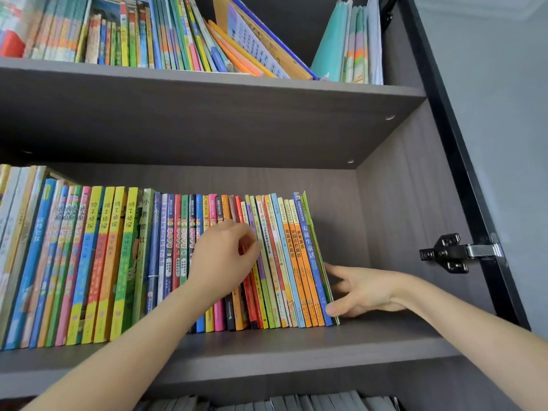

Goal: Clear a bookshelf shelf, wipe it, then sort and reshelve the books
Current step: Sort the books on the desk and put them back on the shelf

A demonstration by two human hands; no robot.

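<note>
The middle shelf (267, 345) is packed, so clearing looks barely begun, though a finished reshelving cannot be ruled out; the left hand (221, 256), at centre, curls its fingers against red and purple spines, whether pinching one I cannot tell; the right hand (360, 289), at centre right, lies flat with straight fingers on the outermost thin green book (312, 231). The next move likely calls for squeezing the right-end batch (293, 262) between both hands and drawing it out together; the row of children's books (118, 262) runs from the left edge past centre, thin, glossy, bright, the right end's tops leaning left.
</note>
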